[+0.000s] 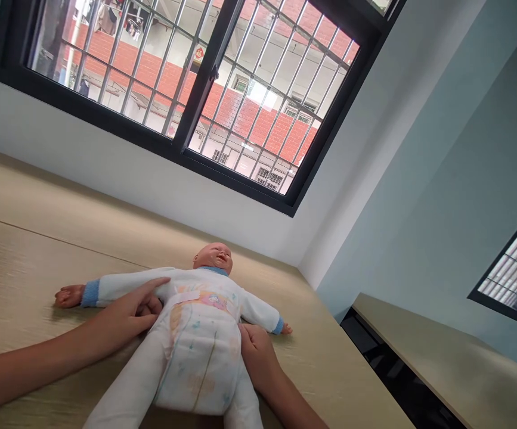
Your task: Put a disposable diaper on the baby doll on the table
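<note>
A baby doll (256, 305) in white clothes with blue cuffs lies on its back on the table, arms spread and legs toward me. Around its waist is a printed diaper (200, 357), with a pale tape strip (186, 297) across the upper front. My left hand (139, 310) rests at the doll's waist on the left. Its index finger stretches toward the chest and the thumb is apart, while the other fingers curl by the diaper's edge. On the opposite side, my right hand (258, 354) is closed at the diaper's side edge; its fingertips are partly hidden.
The wooden table (25, 268) reaches back to a white wall below a barred window (180, 149). At the right stands another wooden-topped table (446, 351) with a dark open side. A second window (515, 268) is at the right edge.
</note>
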The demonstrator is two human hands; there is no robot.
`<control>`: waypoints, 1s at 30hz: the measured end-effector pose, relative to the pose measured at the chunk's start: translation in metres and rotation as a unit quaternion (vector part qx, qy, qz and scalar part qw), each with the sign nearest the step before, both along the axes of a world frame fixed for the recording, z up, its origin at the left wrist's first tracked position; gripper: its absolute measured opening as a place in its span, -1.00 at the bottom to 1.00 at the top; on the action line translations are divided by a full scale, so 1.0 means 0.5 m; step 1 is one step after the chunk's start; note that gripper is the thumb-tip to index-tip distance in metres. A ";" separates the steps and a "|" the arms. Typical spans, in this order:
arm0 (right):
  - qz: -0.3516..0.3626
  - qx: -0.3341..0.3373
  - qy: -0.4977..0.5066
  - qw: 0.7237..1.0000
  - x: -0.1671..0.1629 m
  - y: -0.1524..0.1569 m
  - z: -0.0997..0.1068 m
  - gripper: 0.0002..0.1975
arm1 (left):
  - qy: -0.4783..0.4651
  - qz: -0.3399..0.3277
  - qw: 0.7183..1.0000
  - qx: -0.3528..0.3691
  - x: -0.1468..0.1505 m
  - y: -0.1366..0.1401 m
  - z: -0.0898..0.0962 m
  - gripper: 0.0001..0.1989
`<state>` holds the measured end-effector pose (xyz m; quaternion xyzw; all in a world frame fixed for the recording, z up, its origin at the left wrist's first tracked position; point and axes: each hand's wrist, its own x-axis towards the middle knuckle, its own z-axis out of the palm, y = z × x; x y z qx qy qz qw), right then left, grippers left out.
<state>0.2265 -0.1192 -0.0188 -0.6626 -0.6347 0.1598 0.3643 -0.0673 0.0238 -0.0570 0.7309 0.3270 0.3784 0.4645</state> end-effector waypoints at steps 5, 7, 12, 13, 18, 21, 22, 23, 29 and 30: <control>0.003 0.006 0.001 1.000 0.002 0.000 -0.003 -0.51 | 0.035 0.010 0.998 0.047 -0.006 -0.007 0.016 -0.67; 0.005 0.007 0.001 1.000 0.002 0.000 -0.003 -0.50 | 0.043 0.001 0.998 0.048 -0.007 -0.006 0.014 -0.60; 0.007 0.004 -0.007 1.000 0.003 0.000 -0.002 -0.49 | 0.031 -0.005 0.999 0.021 -0.007 0.001 0.007 -0.32; 0.005 0.005 -0.009 1.000 0.003 0.000 -0.001 -0.49 | 0.025 -0.004 1.000 0.011 -0.007 0.001 0.009 -0.32; -0.003 0.001 -0.007 1.000 0.001 -0.002 0.003 -0.48 | 0.003 -0.034 0.999 -0.034 -0.008 0.001 0.028 -0.60; -0.002 -0.005 -0.004 1.000 0.000 -0.003 0.005 -0.48 | 0.021 -0.069 0.997 -0.039 -0.009 0.002 0.033 -0.53; -0.002 -0.005 -0.003 1.000 0.000 -0.003 0.005 -0.48 | 0.027 -0.074 0.996 -0.039 -0.009 0.002 0.034 -0.54; 0.000 -0.005 -0.003 1.000 0.001 -0.003 0.005 -0.48 | 0.032 -0.078 0.996 -0.037 -0.009 0.003 0.034 -0.56; 0.006 -0.004 -0.004 1.000 0.003 -0.001 0.003 -0.48 | 0.054 -0.096 0.994 0.008 -0.009 0.005 0.033 -0.61; 0.006 -0.004 -0.005 1.000 0.003 -0.001 0.003 -0.48 | 0.054 -0.101 0.993 0.011 -0.009 0.004 0.033 -0.59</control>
